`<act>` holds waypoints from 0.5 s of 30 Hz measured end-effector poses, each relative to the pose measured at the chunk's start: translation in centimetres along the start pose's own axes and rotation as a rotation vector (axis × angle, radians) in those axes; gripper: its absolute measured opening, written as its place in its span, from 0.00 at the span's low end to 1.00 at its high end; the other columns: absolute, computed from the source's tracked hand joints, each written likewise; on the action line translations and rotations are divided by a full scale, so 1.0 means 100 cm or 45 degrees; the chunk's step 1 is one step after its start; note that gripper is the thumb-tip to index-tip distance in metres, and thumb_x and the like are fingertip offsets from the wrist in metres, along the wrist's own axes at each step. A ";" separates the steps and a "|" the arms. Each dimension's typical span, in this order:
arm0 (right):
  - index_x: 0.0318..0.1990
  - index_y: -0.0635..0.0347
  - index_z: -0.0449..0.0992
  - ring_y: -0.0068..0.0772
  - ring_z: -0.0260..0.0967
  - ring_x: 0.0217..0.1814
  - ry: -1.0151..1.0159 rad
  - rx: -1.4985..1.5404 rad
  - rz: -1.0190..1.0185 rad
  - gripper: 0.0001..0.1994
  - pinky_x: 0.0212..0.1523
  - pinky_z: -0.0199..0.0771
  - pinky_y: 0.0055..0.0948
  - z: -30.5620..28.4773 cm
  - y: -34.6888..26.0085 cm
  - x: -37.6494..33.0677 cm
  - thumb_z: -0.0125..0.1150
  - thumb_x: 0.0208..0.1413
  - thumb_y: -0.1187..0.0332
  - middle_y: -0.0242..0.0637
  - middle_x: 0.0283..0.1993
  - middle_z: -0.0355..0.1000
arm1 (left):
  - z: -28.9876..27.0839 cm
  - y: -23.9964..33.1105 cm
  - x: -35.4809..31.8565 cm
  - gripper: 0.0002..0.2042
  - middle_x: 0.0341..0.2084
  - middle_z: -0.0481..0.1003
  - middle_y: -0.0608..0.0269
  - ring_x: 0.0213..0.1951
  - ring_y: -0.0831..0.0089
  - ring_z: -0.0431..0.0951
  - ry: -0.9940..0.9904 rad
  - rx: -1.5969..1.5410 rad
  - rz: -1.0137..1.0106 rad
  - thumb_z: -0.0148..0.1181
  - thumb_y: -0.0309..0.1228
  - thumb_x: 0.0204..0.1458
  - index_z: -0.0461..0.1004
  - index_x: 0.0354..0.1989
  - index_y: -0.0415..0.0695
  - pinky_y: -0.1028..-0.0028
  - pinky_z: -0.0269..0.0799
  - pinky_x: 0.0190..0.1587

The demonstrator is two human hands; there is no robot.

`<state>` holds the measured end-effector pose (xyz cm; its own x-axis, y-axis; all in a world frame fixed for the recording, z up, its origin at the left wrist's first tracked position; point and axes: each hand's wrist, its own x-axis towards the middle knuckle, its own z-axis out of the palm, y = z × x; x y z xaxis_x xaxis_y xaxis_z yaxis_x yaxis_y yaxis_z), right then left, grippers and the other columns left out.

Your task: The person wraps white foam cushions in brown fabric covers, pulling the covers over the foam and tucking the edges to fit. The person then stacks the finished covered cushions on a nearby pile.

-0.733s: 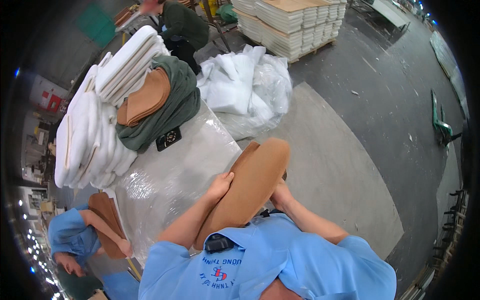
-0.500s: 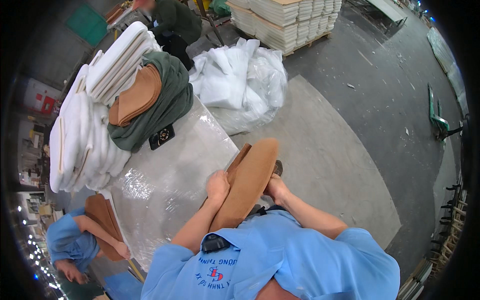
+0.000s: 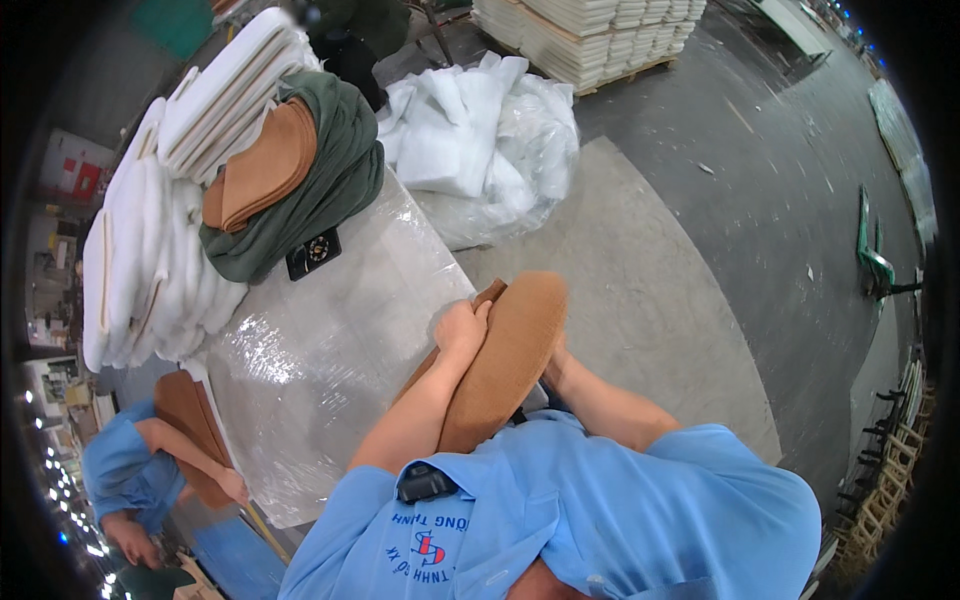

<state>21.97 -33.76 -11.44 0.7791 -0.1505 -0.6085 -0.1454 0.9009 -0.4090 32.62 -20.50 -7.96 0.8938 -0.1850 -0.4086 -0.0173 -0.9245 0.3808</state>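
A rounded brown fabric cushion (image 3: pixel 512 365) is tilted up in front of my body, over the near edge of the plastic-covered table (image 3: pixel 330 370). My left hand (image 3: pixel 462 328) is closed on a brown fabric fold along the cushion's left side. Behind the cushion's right edge is my right hand (image 3: pixel 556 362); the cushion hides its fingers, so their grip does not show. Further off on the table, a phone (image 3: pixel 314 254) lies beside a green cloth bundle (image 3: pixel 340 180) with folded brown fabric (image 3: pixel 265 165) on top.
White padding (image 3: pixel 180 250) is piled at the table's left. Beyond the table stands a clear plastic bag of white wadding (image 3: pixel 470 150), with stacked white pads (image 3: pixel 590 40) behind. At lower left, a co-worker in blue (image 3: pixel 135 465) handles another brown cushion (image 3: pixel 190 430). Chair frames (image 3: pixel 885 490) line the right side.
My left hand has moved up and right along the cushion's side. My right hand has slipped further behind the cushion, which has shifted slightly right. The view has shifted a little.
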 end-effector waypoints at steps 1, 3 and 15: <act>0.58 0.61 0.77 0.38 0.78 0.55 -0.081 0.001 0.000 0.20 0.55 0.79 0.38 -0.003 -0.001 0.005 0.50 0.74 0.55 0.45 0.52 0.80 | -0.002 0.005 -0.001 0.23 0.35 0.83 0.42 0.41 0.42 0.83 0.043 0.014 0.007 0.56 0.52 0.63 0.84 0.38 0.42 0.49 0.76 0.46; 0.58 0.61 0.77 0.38 0.78 0.55 -0.188 -0.031 0.068 0.20 0.55 0.79 0.38 -0.001 0.001 0.009 0.50 0.74 0.55 0.45 0.52 0.80 | 0.001 -0.002 0.003 0.22 0.33 0.83 0.45 0.39 0.42 0.83 0.108 0.058 0.004 0.56 0.52 0.64 0.83 0.37 0.44 0.48 0.76 0.44; 0.58 0.61 0.77 0.38 0.78 0.55 -0.053 -0.261 0.371 0.21 0.56 0.79 0.39 0.008 -0.002 0.030 0.49 0.74 0.53 0.45 0.53 0.79 | 0.042 -0.028 0.014 0.19 0.22 0.78 0.56 0.27 0.50 0.80 0.449 0.027 0.212 0.57 0.50 0.64 0.73 0.27 0.50 0.53 0.74 0.29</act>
<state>24.84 -34.08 -12.65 0.7103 0.1211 -0.6934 -0.4812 0.8025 -0.3527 32.03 -19.58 -13.04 0.9771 -0.2104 -0.0308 -0.1810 -0.8990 0.3988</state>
